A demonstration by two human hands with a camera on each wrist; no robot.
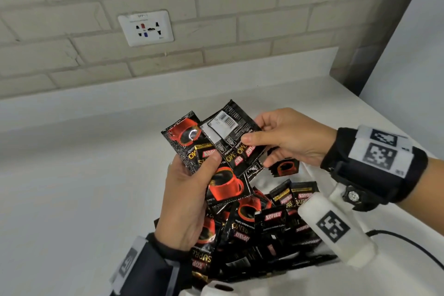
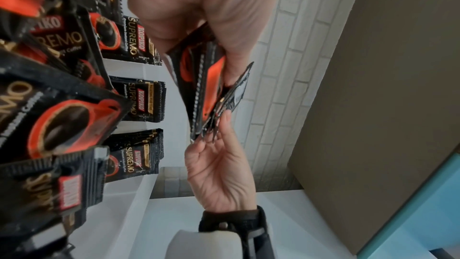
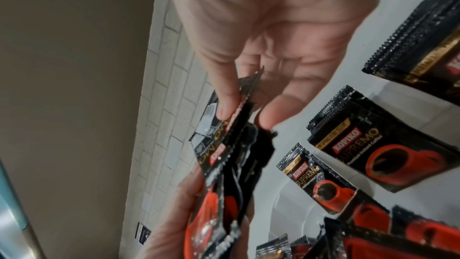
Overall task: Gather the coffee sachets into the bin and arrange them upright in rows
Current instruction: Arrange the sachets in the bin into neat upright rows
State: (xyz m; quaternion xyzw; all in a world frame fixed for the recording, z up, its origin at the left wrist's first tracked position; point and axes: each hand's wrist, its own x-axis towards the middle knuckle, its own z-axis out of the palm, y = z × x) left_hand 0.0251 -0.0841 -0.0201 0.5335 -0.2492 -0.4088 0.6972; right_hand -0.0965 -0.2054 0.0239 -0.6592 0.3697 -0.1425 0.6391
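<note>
Above the bin, my left hand [image 1: 201, 170] grips a fanned bunch of black coffee sachets [image 1: 187, 137], thumb on top. My right hand [image 1: 260, 131] pinches one sachet [image 1: 228, 127] by its edge, barcode side up, where it overlaps the bunch. Below both hands, a loose heap of sachets [image 1: 264, 223] lies jumbled. In the left wrist view, three short stacks of sachets [image 2: 144, 99] stand on edge along the clear bin's wall [image 2: 147, 184]. The right wrist view shows my right hand [image 3: 246, 111] with thumb and finger on the sachet [image 3: 224, 141].
The white counter [image 1: 72, 175] runs left and back to a brick wall with a power socket [image 1: 145, 28]. A tall pale panel [image 1: 408, 55] stands at the right. A black cable [image 1: 408, 245] lies on the counter at the right, near the heap.
</note>
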